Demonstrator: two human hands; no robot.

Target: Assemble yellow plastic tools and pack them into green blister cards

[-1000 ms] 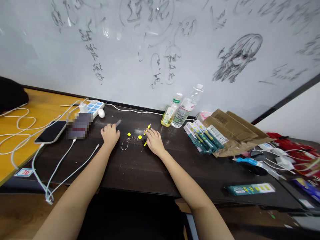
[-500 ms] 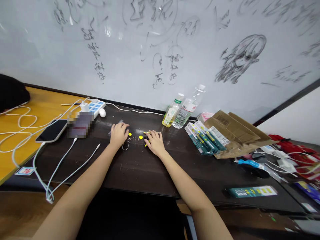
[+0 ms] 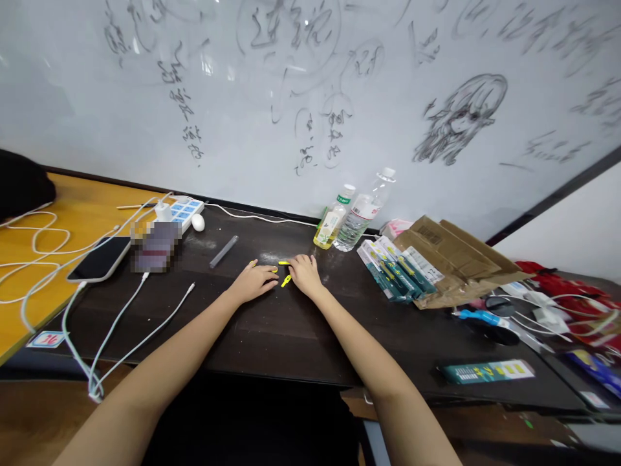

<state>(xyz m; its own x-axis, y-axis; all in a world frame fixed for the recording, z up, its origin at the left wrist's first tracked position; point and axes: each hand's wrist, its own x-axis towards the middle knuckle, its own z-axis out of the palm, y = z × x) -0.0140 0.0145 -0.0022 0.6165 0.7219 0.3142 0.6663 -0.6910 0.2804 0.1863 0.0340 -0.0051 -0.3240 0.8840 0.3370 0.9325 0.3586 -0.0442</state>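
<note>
My left hand lies low over the dark table with its fingers stretched to the right, covering small parts beneath. A bit of yellow shows at its fingertips, and another by its index finger. My right hand rests beside it, fingers bent loosely down to the table. Between the hands lie a small yellow plastic piece and a thin yellow strip, whose right end is close to my right fingertips. Left of my left hand is a clear narrow tube or strip.
A juice bottle and a water bottle stand by the whiteboard. Boxed packs lean near a brown paper bag. Phones, a power strip and white cables occupy the left. Another pack lies front right.
My left hand has moved right and toward me, off the clear strip and over the small metal and yellow parts. My right hand has shifted slightly, uncovering more of the yellow piece.
</note>
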